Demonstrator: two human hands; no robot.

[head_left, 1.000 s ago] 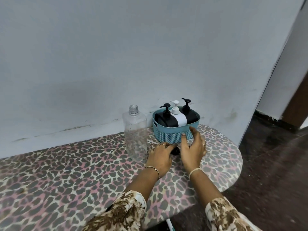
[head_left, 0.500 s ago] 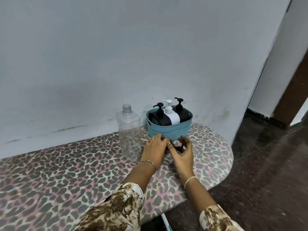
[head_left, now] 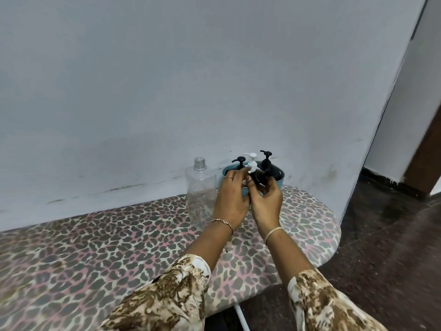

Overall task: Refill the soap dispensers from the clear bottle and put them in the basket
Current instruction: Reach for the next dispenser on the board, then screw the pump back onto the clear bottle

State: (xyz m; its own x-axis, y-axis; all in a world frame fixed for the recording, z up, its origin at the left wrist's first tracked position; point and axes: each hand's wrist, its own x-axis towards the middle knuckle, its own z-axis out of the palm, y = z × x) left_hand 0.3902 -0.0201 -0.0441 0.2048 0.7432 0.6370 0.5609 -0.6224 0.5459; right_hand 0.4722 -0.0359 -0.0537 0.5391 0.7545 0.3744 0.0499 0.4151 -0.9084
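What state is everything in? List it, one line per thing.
Clear bottle: upright, uncapped, looks empty.
Basket: on table, holds three dispensers.
Left black dispenser: upright, pump on.
White dispenser: upright, pump on.
Right black dispenser: upright, pump on.
Dark cap: above table, pinched by right hand.
Left hand: fingers at the cap, grip unclear.

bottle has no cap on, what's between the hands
A small dark cap, pinched by the right hand close to the left hand, in the head view.
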